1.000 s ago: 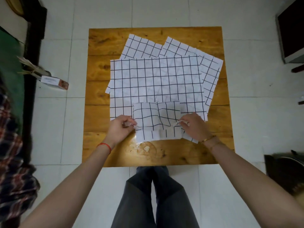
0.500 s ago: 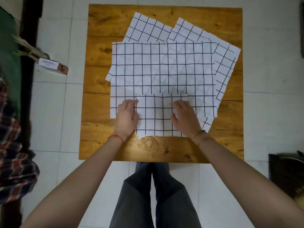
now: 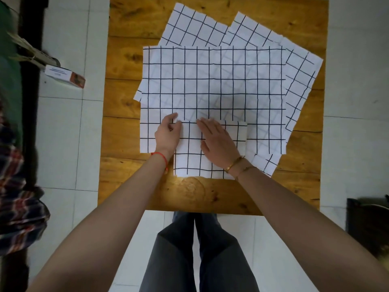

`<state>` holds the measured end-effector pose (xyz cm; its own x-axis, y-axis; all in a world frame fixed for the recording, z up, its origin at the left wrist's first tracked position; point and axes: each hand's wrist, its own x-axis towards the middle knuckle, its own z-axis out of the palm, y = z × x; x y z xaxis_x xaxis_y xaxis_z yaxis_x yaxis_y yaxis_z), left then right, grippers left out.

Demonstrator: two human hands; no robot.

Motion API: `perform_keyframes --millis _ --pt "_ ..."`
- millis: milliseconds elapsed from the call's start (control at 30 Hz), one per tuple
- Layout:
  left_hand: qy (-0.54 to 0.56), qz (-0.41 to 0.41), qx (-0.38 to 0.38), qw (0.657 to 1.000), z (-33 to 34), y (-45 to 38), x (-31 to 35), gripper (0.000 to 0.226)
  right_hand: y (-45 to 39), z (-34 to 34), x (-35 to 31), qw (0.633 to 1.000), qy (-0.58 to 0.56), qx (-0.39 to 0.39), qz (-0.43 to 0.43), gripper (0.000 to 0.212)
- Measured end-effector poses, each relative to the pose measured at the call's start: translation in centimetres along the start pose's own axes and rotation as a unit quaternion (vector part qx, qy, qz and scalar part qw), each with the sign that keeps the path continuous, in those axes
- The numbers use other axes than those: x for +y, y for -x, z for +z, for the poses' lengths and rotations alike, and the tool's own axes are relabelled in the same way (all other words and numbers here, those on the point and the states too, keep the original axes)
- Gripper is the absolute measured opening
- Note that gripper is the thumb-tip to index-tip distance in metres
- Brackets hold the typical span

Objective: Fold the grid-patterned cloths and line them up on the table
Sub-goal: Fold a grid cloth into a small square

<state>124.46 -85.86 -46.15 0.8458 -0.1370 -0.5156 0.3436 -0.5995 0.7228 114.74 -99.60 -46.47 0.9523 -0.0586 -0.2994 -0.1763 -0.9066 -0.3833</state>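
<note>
Both hands (image 3: 195,138) press the folded cloth (image 3: 210,165) flat.

Wooden table (image 3: 126,127), warm amber planks, knotty grain, with a glossy sheen near its front edge. On it, the folded cloth (image 3: 191,157) looks thin and matt white, crisp black grid lines. The spread cloth (image 3: 214,81) behind it is faintly creased, slightly see-through. Left of the table, a small cardboard box (image 3: 65,75) on smooth pale floor tiles (image 3: 63,133).
</note>
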Motion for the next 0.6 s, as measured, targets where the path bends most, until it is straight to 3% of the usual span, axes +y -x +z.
perform_keyframes --millis 300,467,600 --pt "-0.006 0.023 -0.004 1.0 -1.0 -0.1 -1.6 0.042 1.0 1.1 1.7 1.0 0.009 -0.025 0.013 0.065" --pt "-0.115 0.121 -0.022 0.986 -0.9 0.5 -2.1 0.043 0.7 1.0 1.4 0.999 0.031 -0.008 0.027 0.063" --pt "-0.304 0.204 0.007 0.93 -0.9 1.0 -2.4 0.049 -0.3 1.1 0.0 0.998 0.054 -0.024 0.013 0.06"
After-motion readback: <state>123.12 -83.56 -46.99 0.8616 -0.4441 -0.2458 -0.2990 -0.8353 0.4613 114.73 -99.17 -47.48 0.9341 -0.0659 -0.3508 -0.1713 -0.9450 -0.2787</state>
